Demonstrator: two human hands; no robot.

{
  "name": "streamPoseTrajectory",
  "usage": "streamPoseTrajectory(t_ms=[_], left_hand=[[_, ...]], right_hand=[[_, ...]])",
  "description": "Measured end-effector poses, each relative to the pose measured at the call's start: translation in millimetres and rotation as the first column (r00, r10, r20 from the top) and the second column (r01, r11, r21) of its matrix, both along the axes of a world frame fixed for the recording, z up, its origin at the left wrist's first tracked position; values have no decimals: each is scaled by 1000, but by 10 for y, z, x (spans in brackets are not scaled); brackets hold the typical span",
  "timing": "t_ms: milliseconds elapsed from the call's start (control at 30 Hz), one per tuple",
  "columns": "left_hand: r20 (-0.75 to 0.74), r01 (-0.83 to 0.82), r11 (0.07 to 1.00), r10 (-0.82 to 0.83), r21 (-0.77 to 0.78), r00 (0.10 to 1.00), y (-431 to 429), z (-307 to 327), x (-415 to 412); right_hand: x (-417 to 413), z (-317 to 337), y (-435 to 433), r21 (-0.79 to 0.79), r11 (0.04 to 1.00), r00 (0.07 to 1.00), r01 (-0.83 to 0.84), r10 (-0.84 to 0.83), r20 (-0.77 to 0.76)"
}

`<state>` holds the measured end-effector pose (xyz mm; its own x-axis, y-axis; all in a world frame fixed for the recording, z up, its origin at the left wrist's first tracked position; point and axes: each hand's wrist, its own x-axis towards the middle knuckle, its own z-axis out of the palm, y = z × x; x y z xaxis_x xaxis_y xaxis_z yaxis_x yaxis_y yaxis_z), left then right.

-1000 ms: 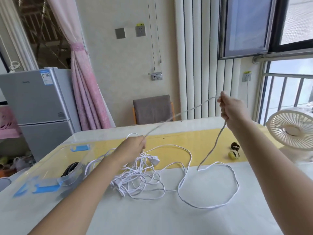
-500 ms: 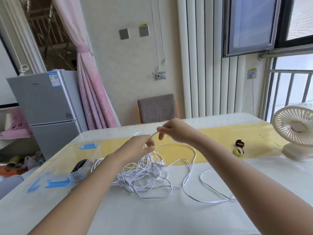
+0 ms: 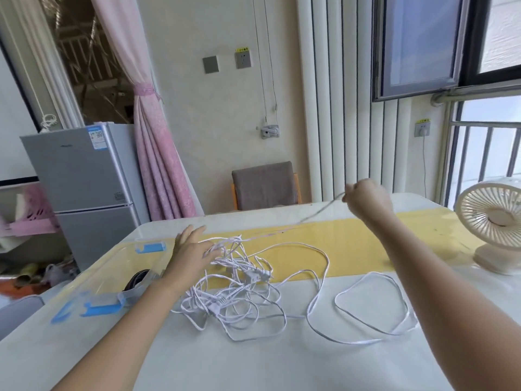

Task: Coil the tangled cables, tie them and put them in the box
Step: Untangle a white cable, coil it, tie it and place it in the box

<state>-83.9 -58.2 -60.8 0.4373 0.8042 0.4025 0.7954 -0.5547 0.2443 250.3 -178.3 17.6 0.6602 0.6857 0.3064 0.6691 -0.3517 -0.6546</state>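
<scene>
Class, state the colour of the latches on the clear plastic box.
Blue; the latches on the box show best in the head view.

Bright daylight from windows (image 3: 496, 32) at 2 o'clock. Soft shadows, mild sheen on table (image 3: 253, 362). Right hand (image 3: 366, 201) and taut cable (image 3: 318, 213) motion-blurred. Wide-angle bending at edges.

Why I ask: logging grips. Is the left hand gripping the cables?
No, the left hand has straight fingers at the tangled cables.

Fan (image 3: 492, 221), chair (image 3: 265, 185), fridge (image 3: 81, 176), curtain (image 3: 158, 153)
</scene>
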Motion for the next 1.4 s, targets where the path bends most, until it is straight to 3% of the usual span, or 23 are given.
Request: streamPoseTrajectory(t_ms=[100, 200, 267, 400, 533, 633, 733, 900, 1000, 1067, 1167, 1233, 1400], left_hand=[[37, 119, 993, -119, 5, 992, -103, 114, 205], [101, 170, 978, -158, -123, 982, -259, 192, 388], [154, 207, 972, -188, -115, 970, -304, 180, 451], [170, 187, 979, -171, -85, 971, -391, 157, 473], [141, 91, 994, -99, 65, 985, -437, 130, 460], [109, 128, 963, -157, 237, 982, -441, 133, 449], [9, 188, 908, -206, 374, 979, -393, 166, 488], [-77, 214, 972, -207, 101, 975, -463, 215, 514], [155, 223, 970, -208, -92, 966, -513, 187, 509], [262, 172, 982, -146, -79, 954, -477, 230, 485], [349, -81, 996, 59, 49, 935, -301, 352, 317], [409, -217, 975, 177, 53, 895, -190, 439, 198], [447, -251, 968, 219, 12, 867, -157, 632, 249]], right_hand=[[-130, -105, 45, -265, 955, 968, -136, 185, 169], [-512, -124, 24, -290, 824, 858, -487, 513, 18], [-738, -249, 49, -285, 735, 780, -616, 621, -84], [-974, -658, 226, -328, 680, 748, -656, 644, -162], [-1114, -812, 308, -146, 677, 692, -721, 696, -192], [-1243, -745, 286, -27, 675, 674, -737, 733, -90], [-1310, -634, 278, -50, 655, 652, -754, 756, 54], [-1146, -477, 220, -119, 653, 648, -748, 757, 80], [-1081, -454, 132, -363, 533, 570, -764, 822, 7], [-1030, -422, 75, -450, 476, 543, -756, 839, -24], [-818, -250, -6, -343, 558, 586, -756, 810, 28], [-641, -83, -50, -213, 634, 636, -743, 769, 68], [-439, 103, -33, -75, 743, 731, -665, 668, 141]])
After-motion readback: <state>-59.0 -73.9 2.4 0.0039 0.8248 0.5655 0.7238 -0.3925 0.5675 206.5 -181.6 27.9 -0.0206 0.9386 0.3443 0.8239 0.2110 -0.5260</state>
